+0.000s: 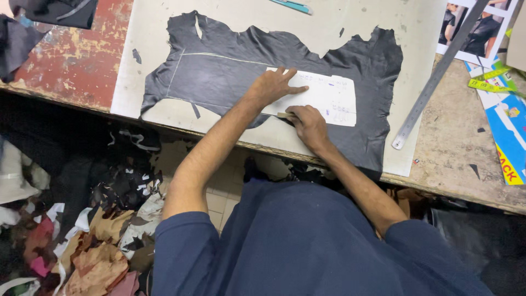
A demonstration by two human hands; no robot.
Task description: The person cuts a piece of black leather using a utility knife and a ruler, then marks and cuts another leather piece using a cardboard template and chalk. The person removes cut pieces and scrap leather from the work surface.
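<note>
Nearest my lens is a dark blue shirt (pixel 307 246), filling the bottom of the view and hiding the floor under it. Beyond, I see the workbench (pixel 455 148), its far edge cut off at the top. On it lies a pale cutting board (pixel 142 33), and on that a ragged black leather hide (pixel 230 71) marked with faint chalk lines. A white card pattern (pixel 331 98) rests on the hide's right half. My left hand (pixel 276 85) lies flat with fingers spread, pressing the pattern's left end down. My right hand (pixel 308 123) sits at the pattern's lower edge, fingers curled tight around something small; I cannot tell what it is. A steel ruler (pixel 435 77) lies slantwise to the right. Leather scraps (pixel 98 252) heap dimly below the bench at left.
</note>
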